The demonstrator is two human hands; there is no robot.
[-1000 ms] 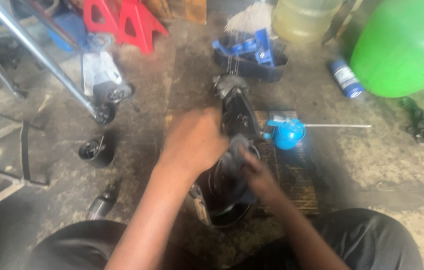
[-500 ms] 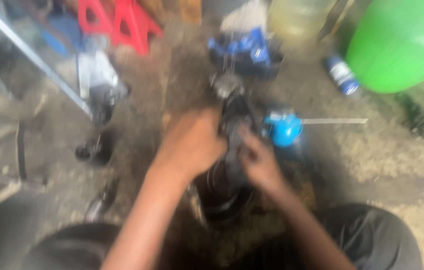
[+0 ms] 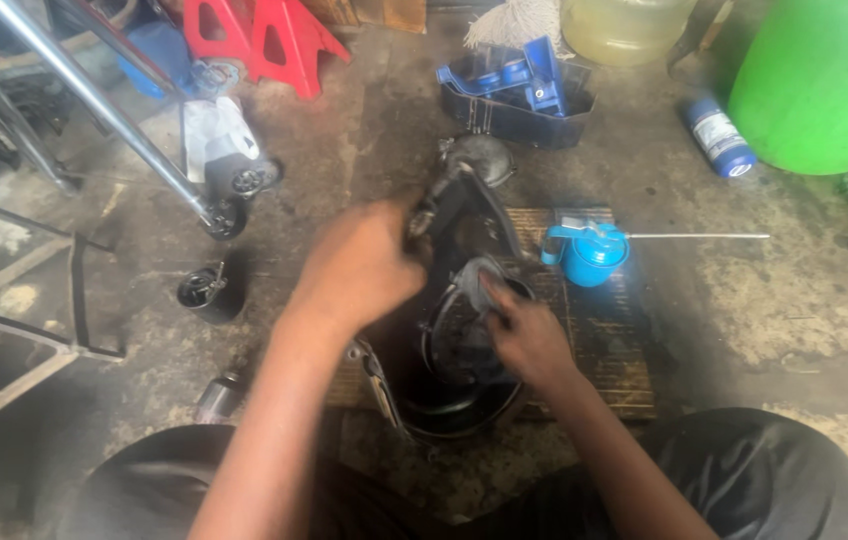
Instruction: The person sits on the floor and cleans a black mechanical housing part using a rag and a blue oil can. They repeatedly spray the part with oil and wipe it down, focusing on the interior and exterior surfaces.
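**Greasy black engine part held and wiped on a woven mat**

A dark, oily metal engine part with a round housing [image 3: 464,340] is seen resting on a brown woven mat [image 3: 609,360] laid on the stained concrete floor. The landmark taken here is that mat. The upper arm of the part is gripped by the left hand [image 3: 359,265], whose fingers are closed around it at the mat's far left corner. A crumpled dark grey rag [image 3: 479,285] is pressed against the round housing by the right hand [image 3: 529,340], with the fingers curled tight on the cloth near the middle of the mat.

At the far right part of the mat a small blue oil can with a long thin metal spout [image 3: 592,255] is set, its spout reaching out past the mat's right edge. Beyond the mat's far edge a black tray holding blue plastic pieces [image 3: 519,95] is placed. Left of the mat a small black cup-shaped container [image 3: 206,293] stands. Farther off, beyond the mat's far left corner, red metal jack stands [image 3: 264,35] are seen, and beyond its far right corner a blue spray can [image 3: 719,138] lies beside a large green rounded drum [image 3: 824,80].
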